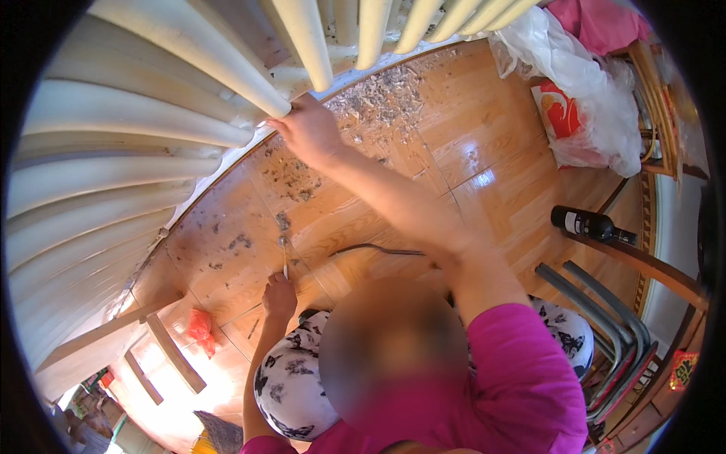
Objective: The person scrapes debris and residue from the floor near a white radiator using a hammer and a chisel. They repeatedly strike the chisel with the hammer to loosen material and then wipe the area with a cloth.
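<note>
My right hand [311,130] reaches forward to the lower end of a cream radiator column [261,94]. Its fingers are curled in at the column's foot, and whatever they hold is hidden. Low on the left, my left hand [279,296] is closed around a thin tool [285,270] with a white handle. The tool's slim shaft points away from me to a small greyish tip near the floor. Dark clumps of dirt [299,181] lie between my hands and the radiator. A thicker patch of grey debris [386,98] spreads beyond my right hand.
A wooden stool [175,352] and a crumpled red bag [200,327] are at left. To the right are white plastic bags [605,98], a dark bottle [594,225] lying on a wooden bar, and grey metal tubes [605,306]. A dark strip [378,248] lies on the wood-look floor.
</note>
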Tool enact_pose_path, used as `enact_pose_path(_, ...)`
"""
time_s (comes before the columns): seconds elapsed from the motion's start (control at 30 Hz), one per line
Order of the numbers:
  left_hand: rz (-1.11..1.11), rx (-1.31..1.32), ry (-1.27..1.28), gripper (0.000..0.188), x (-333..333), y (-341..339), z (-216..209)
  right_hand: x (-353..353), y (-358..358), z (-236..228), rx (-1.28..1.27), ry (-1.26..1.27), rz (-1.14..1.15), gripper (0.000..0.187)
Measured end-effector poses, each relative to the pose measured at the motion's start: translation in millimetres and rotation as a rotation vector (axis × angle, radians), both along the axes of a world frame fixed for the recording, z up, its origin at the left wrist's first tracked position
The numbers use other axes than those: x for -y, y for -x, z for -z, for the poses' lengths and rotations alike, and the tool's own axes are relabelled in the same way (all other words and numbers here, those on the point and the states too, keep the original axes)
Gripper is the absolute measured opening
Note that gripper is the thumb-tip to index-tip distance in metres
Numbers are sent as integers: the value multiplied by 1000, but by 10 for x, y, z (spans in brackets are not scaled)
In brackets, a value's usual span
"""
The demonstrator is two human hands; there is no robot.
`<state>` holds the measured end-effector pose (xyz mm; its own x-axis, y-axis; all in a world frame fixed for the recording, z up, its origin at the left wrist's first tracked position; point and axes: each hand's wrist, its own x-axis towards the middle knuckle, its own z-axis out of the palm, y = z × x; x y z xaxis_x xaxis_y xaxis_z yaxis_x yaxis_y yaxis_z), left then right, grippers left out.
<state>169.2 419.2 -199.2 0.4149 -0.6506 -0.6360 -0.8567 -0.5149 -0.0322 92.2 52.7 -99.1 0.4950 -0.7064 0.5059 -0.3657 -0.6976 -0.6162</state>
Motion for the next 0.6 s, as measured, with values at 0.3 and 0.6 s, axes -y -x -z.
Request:
enact_pose_path(0.3, 13, 3, 6, 33, -17, 5, -39, 2142, 1963, -36, -304, 85, 663, 22)
enact_pose_path(0.6, 46, 31, -9, 34, -24, -12, 12, 152, 140, 23, -64, -130, 307, 17)
